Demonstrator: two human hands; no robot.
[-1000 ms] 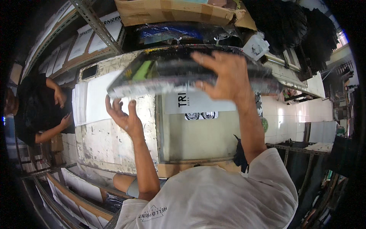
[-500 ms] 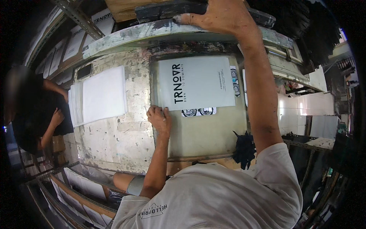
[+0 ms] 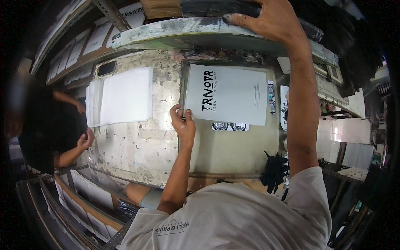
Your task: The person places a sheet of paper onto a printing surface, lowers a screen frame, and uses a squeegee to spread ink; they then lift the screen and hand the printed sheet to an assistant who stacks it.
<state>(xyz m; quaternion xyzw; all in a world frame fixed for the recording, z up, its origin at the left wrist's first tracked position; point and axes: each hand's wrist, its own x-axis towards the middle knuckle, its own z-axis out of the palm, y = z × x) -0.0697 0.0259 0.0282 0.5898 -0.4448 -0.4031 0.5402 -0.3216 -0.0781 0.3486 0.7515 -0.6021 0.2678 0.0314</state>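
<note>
At the left hand point(image 3: 183, 124), grip unclear, below the right hand point(image 3: 273, 21), clamped on the frame point(image 3: 175, 33): a printed white sheet point(image 3: 235, 98).

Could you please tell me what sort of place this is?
Probably a screen-printing workshop: the right hand is on a raised, paint-stained frame, a black-printed white sheet lies on the worktop, and more printed sheets line a metal rack.
</note>
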